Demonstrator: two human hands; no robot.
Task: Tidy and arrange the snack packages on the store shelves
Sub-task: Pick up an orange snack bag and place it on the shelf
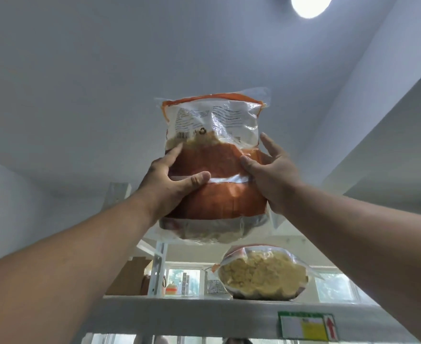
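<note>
Snack package (217, 155), orange and white with clear plastic edges, raised overhead against the pale ceiling (105, 83), above the top shelf (204, 316) and touching no surface. Printed back panel and barcode turned toward the camera, yellowish crumbly contents visible through the clear lower part. Tilted slightly, top seam uppermost.

Below it, resting on the grey metal shelf, a second snack bag (263, 274), clear-fronted and full of the same yellow pieces, lying to the right of a white perforated upright post (157, 269). Well apart from the raised package.

Left hand (169, 180) clasping the raised package's left side: thumb pressed across the front near the pale band, fingers curled round the edge toward the back, index fingertip reaching up by the barcode. Right hand (271, 170) clasping the right side: thumb laid on the orange front, fingers spread and wrapped behind the right edge. Both forearms stretched up from the bottom corners.

Behind the post, a brown cardboard box (127, 276). On the shelf's front lip, lower right, a green-framed price label (306, 325) with a yellow patch and a red arrow pointing up. At the top edge, a round ceiling lamp (311, 4), lit.
</note>
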